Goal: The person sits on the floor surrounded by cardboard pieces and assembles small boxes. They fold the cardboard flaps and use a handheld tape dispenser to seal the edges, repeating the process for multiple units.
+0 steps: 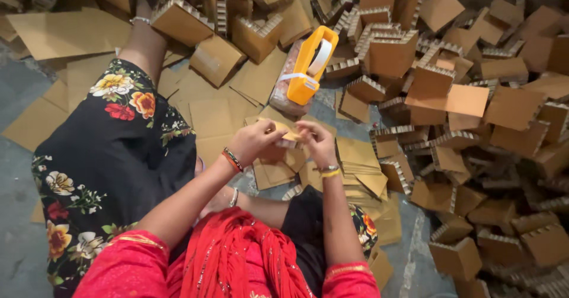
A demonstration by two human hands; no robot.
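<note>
Nearest my head camera I am seeing a red scarf (pixel 237 256) hanging down at 6 o'clock, with a black floral garment (pixel 112 155) spreading over the legs toward 9 o'clock. Just above it, near the middle of the view, my left hand (pixel 252 141) and right hand (pixel 317 144) are meeting over a small cardboard piece (pixel 288 136); both grips are closing on it, fingers pinching its two ends, holding it above the floor. Under the hands a stack of flat cardboard sheets (pixel 355 161) is lying on the floor. At 12 o'clock from the hands an orange tape dispenser (pixel 311 67) is resting on a pinkish block, its tape roll showing white. From 1 to 5 o'clock a big heap of folded corner pieces (pixel 474 114) is spreading across the grey floor (pixel 15 173).
</note>
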